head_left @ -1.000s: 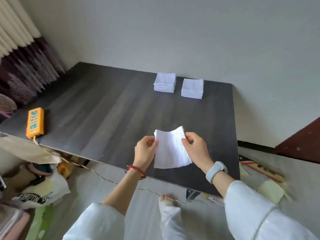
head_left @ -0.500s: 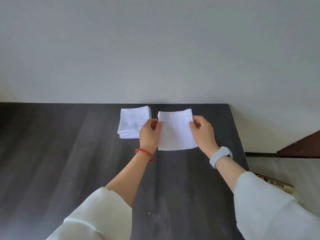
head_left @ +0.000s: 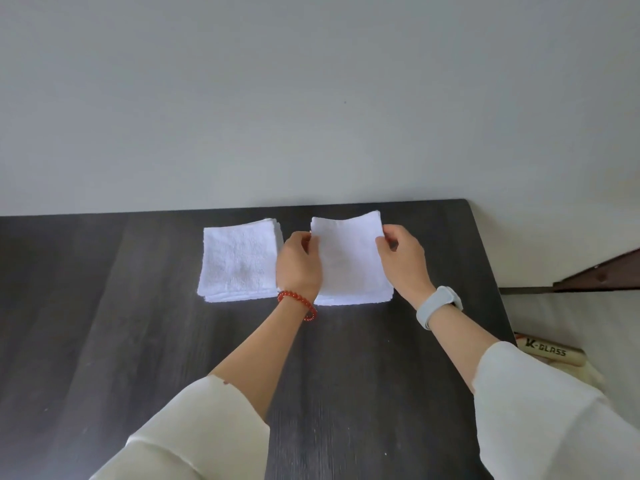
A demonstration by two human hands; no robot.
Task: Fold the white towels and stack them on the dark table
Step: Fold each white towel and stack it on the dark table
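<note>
Two stacks sit near the table's (head_left: 138, 341) far edge: left stack (head_left: 239, 263) free; beside it my left hand (head_left: 298, 268) and right hand (head_left: 403, 263) pinch a folded towel (head_left: 348, 258) by its side edges over the right stack (head_left: 349, 299).

Plain pale grey wall (head_left: 311, 98) fills upper half, one tiny dark speck on it right of centre. Red bead bracelet (head_left: 298, 304) on one wrist, light grey watch (head_left: 439, 305) with smooth band on the other. Loose white sleeves (head_left: 540, 410) at bottom, both sides. Right side, low down: cream roll or box (head_left: 550, 351) with red end, printed "K-GLASS" in dark letters, lying on pale floor (head_left: 588, 317). Far right: dark brown wooden panel (head_left: 609, 275), slanted edge, dark strip beneath it; what it belongs to unclear.
</note>
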